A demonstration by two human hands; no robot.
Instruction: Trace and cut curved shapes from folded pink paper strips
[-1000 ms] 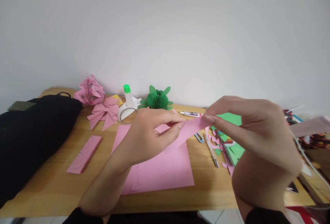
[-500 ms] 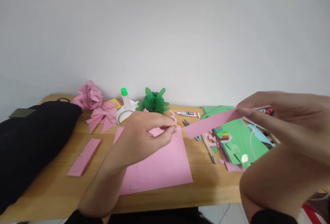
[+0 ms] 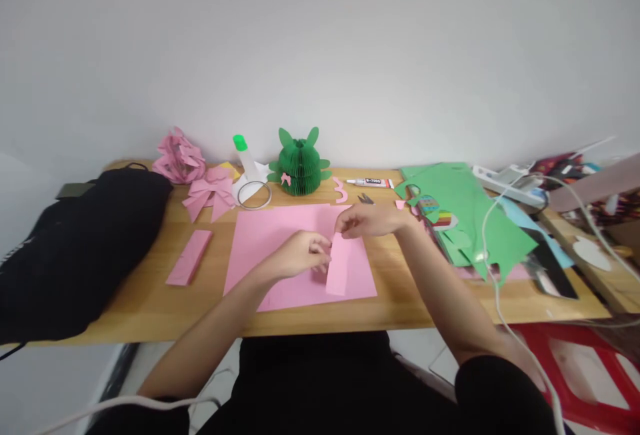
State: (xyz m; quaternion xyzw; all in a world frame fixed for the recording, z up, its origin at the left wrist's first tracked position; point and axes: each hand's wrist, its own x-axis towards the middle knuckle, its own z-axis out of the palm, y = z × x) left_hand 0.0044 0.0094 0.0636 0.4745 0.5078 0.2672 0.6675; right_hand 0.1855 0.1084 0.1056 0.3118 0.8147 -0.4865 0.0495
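A narrow pink paper strip [image 3: 339,267] lies lengthwise on a large pink sheet [image 3: 273,238] in the middle of the wooden table [image 3: 150,301]. My right hand [image 3: 367,220] pinches the strip's far end with closed fingers. My left hand [image 3: 300,255] is curled at the strip's left edge, fingertips pressed to it. Both forearms reach in from below.
A black bag [image 3: 75,248] fills the left. Another pink strip [image 3: 190,257], pink bows [image 3: 207,195], a green-capped glue bottle [image 3: 245,158], a green paper ornament [image 3: 299,163], a glue tube [image 3: 371,183] and green sheets [image 3: 470,221] lie around. White cables [image 3: 493,268] and a red stool [image 3: 580,371] are at the right.
The strip, held up in the air by my right hand, has come down onto the pink sheet. Both hands moved down and away to it, and the view has pulled back.
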